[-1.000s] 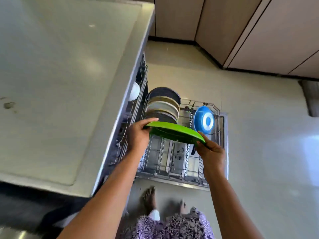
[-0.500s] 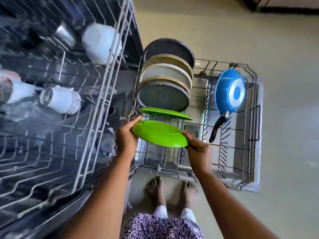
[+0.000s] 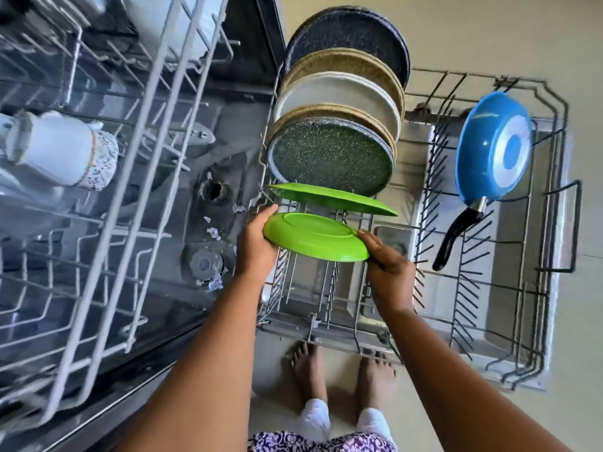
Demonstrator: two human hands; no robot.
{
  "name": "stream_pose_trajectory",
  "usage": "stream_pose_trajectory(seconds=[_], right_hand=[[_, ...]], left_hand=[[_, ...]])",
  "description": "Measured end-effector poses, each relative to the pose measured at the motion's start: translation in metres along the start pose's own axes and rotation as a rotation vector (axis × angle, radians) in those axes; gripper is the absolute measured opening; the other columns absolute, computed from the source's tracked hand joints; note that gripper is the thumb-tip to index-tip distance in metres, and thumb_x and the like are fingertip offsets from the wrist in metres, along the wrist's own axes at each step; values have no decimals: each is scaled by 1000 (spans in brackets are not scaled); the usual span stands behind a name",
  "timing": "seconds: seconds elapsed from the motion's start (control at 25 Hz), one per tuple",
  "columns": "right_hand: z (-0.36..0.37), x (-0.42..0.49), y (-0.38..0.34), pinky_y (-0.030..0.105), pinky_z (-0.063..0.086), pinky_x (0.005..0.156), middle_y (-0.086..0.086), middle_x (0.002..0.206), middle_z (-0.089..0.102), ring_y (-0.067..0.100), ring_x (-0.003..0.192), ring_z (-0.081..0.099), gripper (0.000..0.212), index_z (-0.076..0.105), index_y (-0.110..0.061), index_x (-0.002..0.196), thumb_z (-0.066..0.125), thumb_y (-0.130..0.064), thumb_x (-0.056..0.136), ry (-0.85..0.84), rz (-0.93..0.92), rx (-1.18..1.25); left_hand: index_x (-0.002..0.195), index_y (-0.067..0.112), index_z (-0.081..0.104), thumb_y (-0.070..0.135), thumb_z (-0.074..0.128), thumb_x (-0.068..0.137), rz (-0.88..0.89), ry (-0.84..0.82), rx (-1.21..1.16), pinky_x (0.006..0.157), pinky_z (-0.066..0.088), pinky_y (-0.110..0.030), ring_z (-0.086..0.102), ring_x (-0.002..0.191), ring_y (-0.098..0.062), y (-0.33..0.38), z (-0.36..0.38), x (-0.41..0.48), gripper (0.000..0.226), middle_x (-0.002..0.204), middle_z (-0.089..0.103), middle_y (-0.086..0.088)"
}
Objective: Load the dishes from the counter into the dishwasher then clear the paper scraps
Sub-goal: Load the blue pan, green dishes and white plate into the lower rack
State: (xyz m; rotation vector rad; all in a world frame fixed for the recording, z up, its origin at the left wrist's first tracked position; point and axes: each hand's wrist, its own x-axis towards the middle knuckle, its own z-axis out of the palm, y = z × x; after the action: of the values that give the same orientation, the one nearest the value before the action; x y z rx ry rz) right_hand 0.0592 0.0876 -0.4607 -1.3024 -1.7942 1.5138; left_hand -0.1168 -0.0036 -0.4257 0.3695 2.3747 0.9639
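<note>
The left hand and right hand grip opposite rims of a round bright-green plastic plate, tilted above the grey wire lower rack, just beside a second green plate already slotted; the free tines lie directly below.

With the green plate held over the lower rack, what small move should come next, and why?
Probably tip the held green plate on edge and lower it into the free slot just in front of the racked green plate. Both hands, left and right, grip its rim, it hangs above the lower rack, and the row of plates ends there.
</note>
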Motion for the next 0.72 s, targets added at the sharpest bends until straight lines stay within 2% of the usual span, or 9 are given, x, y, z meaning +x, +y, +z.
stream_pose_trajectory(seconds=[0.08,0.16,0.2,0.28,0.36,0.44,0.48,0.6,0.72], right_hand=[[2,-1,-1,3,35,96,14,116,60,-23,103,50,37,63,4,110,56,19,77,33,-33,10],[1,-1,-4,10,37,100,15,118,62,-11,108,54,41,64,-1,111,54,19,77,65,-74,26],[0,1,-5,12,37,102,14,119,62,-5,110,55,40,65,-1,109,52,19,77,79,-96,37],[0,7,-7,16,37,103,9,119,61,2,111,57,39,65,-4,109,52,16,79,92,-93,87],[2,14,-5,15,37,103,9,119,62,-3,109,57,40,63,-10,110,54,15,81,75,-38,138],[6,19,1,8,35,101,12,119,62,-10,108,54,39,63,-8,110,54,17,81,32,6,103],[8,20,5,5,33,99,14,119,61,-9,108,53,38,65,-5,109,54,18,80,12,22,81],[7,18,11,0,31,96,19,121,59,-5,110,49,35,67,2,106,53,20,79,0,64,56],[5,13,15,0,33,95,20,120,59,-12,106,50,36,65,1,109,53,19,80,56,79,81]], left_hand=[[125,6,57,-13,49,86,62,44,16,74,37,4,55,103,-7,-4,0,-2,44,119,61,-6],[119,1,59,-12,46,88,110,126,-10,73,43,-3,61,87,2,-7,0,-8,36,102,66,1],[119,1,59,-12,47,88,105,180,-6,76,46,-10,63,87,-1,-7,-1,-9,36,98,67,3],[122,7,60,-14,52,83,108,168,-33,86,46,-19,60,102,-13,-9,2,-11,44,109,66,1],[124,8,60,-15,53,81,89,129,24,83,43,-9,56,107,-14,-18,8,-8,49,116,62,-1],[124,7,60,-16,52,81,45,86,-3,80,39,0,54,108,-14,-23,11,-1,49,117,61,-3],[123,8,60,-16,53,80,57,57,3,81,40,-2,56,109,-17,-27,10,2,50,117,61,-4],[124,12,60,-17,57,77,153,-21,102,84,45,-24,61,105,-25,-42,9,10,56,111,64,-3],[123,11,60,-19,56,76,213,96,147,80,48,-31,61,96,-20,-38,14,-8,56,110,68,-11]])
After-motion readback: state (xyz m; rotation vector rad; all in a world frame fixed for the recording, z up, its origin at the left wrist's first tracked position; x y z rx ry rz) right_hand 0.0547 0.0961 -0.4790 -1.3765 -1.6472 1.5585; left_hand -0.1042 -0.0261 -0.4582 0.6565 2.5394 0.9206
